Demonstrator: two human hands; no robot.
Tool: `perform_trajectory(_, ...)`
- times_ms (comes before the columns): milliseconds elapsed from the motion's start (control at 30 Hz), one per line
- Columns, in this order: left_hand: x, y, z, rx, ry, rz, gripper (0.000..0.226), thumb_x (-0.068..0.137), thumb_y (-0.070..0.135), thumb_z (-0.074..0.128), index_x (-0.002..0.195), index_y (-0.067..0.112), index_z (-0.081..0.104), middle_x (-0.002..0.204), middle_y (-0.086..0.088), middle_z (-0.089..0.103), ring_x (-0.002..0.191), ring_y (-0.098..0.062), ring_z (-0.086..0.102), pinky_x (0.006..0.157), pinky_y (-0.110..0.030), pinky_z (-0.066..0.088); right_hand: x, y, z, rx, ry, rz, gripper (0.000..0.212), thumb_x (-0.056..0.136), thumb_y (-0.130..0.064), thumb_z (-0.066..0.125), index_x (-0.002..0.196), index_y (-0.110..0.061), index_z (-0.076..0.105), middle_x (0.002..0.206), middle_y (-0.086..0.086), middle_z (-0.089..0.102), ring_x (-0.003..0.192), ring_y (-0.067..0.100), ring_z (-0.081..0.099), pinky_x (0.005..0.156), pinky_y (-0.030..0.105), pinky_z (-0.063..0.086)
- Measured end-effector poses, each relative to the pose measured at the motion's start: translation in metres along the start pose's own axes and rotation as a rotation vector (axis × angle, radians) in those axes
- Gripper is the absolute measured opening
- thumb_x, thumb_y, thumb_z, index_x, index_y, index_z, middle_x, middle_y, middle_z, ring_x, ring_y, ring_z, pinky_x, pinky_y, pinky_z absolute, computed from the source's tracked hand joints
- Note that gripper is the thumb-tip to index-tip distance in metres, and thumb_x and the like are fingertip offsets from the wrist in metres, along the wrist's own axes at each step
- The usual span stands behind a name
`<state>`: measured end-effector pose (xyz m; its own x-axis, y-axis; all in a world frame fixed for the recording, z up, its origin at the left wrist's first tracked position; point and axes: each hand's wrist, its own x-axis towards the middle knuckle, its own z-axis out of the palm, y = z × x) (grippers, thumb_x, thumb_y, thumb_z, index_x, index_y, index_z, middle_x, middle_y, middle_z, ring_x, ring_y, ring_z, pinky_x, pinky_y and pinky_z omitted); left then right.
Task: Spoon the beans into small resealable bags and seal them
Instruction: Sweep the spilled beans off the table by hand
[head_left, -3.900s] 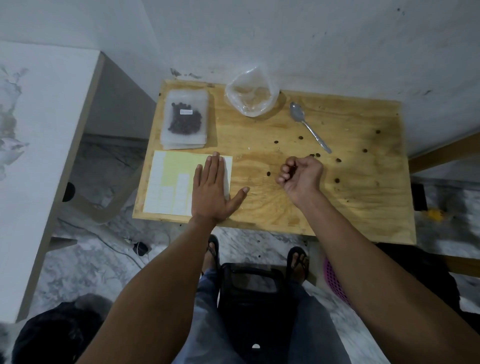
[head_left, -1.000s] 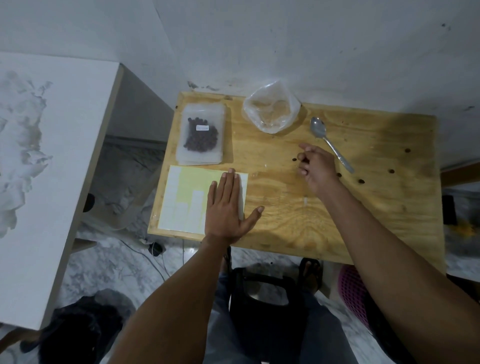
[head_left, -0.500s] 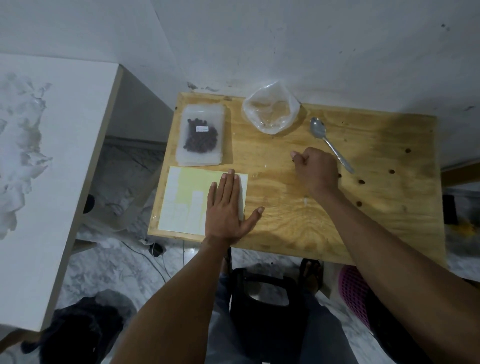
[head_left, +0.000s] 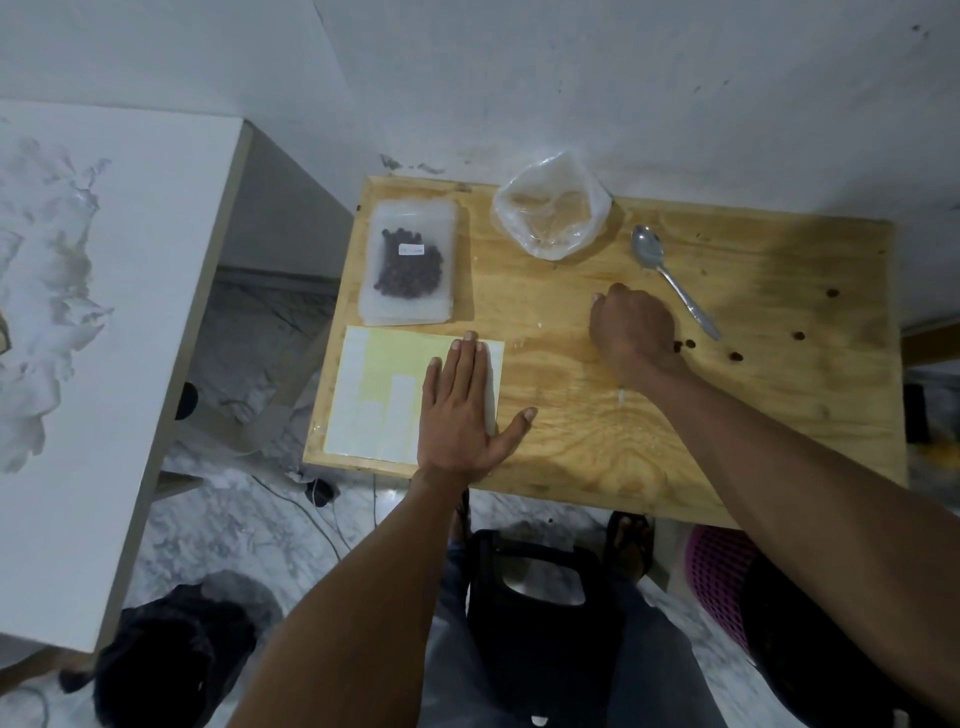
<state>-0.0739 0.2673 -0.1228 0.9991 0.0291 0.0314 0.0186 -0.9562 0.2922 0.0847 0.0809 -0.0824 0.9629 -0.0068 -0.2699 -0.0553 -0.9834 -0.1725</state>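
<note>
On plywood table (head_left: 597, 447), against white wall: left hand (head_left: 460, 410) flat, fingers straight and together, thumb splayed, pressing right edge of yellow label sheet (head_left: 387, 387) at near-left corner. Right hand (head_left: 631, 330) mid-table, curled into fist, knuckles up; contents, if any, hidden, cannot tell. Stack of small resealable bags (head_left: 410, 265) at far left, top one holding dark beans (head_left: 410, 270) and a white label. Large clear plastic bag (head_left: 551, 210) at far edge, mouth open, looking almost empty. Metal spoon (head_left: 670, 275) lying bowl-up just right of fist, apart from it. Loose beans (head_left: 735, 356) scattered on right half of table, a couple just beside right wrist.
</note>
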Motion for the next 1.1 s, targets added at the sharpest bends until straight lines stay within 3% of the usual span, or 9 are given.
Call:
perform_trajectory(133,0.000,-0.001,0.000,0.001,-0.007,-0.003,0.099,0.091,0.072,0.047,0.158,0.002,0.024,0.168,-0.013,0.015,0.157,-0.025,0.009,0.125,-0.050,0.014,0.001,0.001,-0.006,0.009,-0.016,-0.031,0.042,0.107,-0.025,0.035,0.110,0.003,0.065,0.110,0.024,0.068,0.103,0.041,0.063,0.072,0.035,0.038)
perform_trajectory(333,0.000,-0.001,0.000,0.002,-0.022,-0.001,0.099,0.092,0.073,0.045,0.158,0.002,0.023,0.168,-0.013,0.013,0.157,-0.025,0.007,0.124,-0.051,0.016,-0.008,-0.001,-0.008,-0.060,-0.017,-0.076,0.050,0.104,-0.045,0.041,0.104,0.000,0.062,0.101,0.018,0.069,0.094,0.038,0.066,0.066,0.034,0.038)
perform_trajectory(467,0.000,-0.001,0.000,0.008,-0.014,-0.001,0.099,0.091,0.072,0.047,0.157,0.002,0.024,0.168,-0.013,0.015,0.157,-0.025,0.009,0.125,-0.051,0.015,-0.008,-0.004,-0.006,-0.111,-0.055,-0.113,0.042,0.108,-0.033,0.037,0.112,0.003,0.057,0.107,0.021,0.069,0.097,0.039,0.066,0.069,0.035,0.038)
perform_trajectory(633,0.000,-0.001,0.000,0.006,-0.025,-0.003,0.100,0.092,0.072,0.046,0.158,0.003,0.021,0.169,-0.013,0.012,0.157,-0.024,0.006,0.125,-0.050,0.014,-0.007,-0.002,-0.006,-0.094,-0.070,-0.118,0.025,0.100,-0.017,0.041,0.103,0.002,0.058,0.102,0.022,0.069,0.092,0.038,0.066,0.065,0.034,0.036)
perform_trajectory(733,0.000,-0.001,0.000,0.012,-0.027,0.004,0.099,0.092,0.072,0.044,0.159,0.002,0.020,0.168,-0.013,0.012,0.157,-0.024,0.005,0.125,-0.050,0.014,-0.007,-0.005,-0.013,-0.020,-0.073,-0.067,0.025,0.096,-0.020,0.043,0.090,-0.003,0.060,0.092,0.017,0.067,0.088,0.035,0.064,0.066,0.033,0.038)
perform_trajectory(833,0.000,-0.001,-0.001,0.009,-0.034,0.003,0.100,0.092,0.073,0.044,0.159,0.003,0.020,0.168,-0.013,0.012,0.157,-0.024,0.005,0.125,-0.050,0.014,-0.006,-0.007,-0.018,0.384,-0.035,0.097,0.035,0.095,-0.022,0.043,0.062,-0.011,0.047,0.064,0.004,0.051,0.063,0.021,0.051,0.061,0.032,0.037)
perform_trajectory(900,0.000,-0.001,-0.002,0.013,-0.045,0.000,0.100,0.092,0.073,0.044,0.159,0.003,0.020,0.169,-0.013,0.011,0.157,-0.024,0.004,0.126,-0.050,0.012,-0.006,-0.010,-0.022,0.922,-0.086,0.275,0.033,0.092,-0.017,0.042,0.059,-0.018,0.042,0.056,-0.003,0.039,0.049,0.011,0.035,0.056,0.030,0.032)
perform_trajectory(1000,0.000,-0.001,-0.002,0.020,-0.052,-0.004,0.100,0.092,0.073,0.042,0.159,0.002,0.020,0.169,-0.013,0.011,0.157,-0.024,0.005,0.126,-0.050,0.012,-0.015,-0.012,-0.031,1.741,-0.134,0.519,0.024,0.082,-0.012,0.036,0.060,-0.016,0.043,0.049,-0.002,0.031,0.041,0.012,0.022,0.043,0.023,0.018)
perform_trajectory(1100,0.000,0.000,-0.002,0.023,-0.055,-0.005,0.099,0.092,0.074,0.041,0.158,0.002,0.021,0.168,-0.013,0.013,0.157,-0.024,0.006,0.125,-0.050,0.013,-0.026,-0.013,-0.045,1.990,-0.100,0.442,0.013,0.071,-0.011,0.036,0.061,-0.012,0.045,0.051,0.002,0.033,0.043,0.015,0.023,0.043,0.022,0.019)
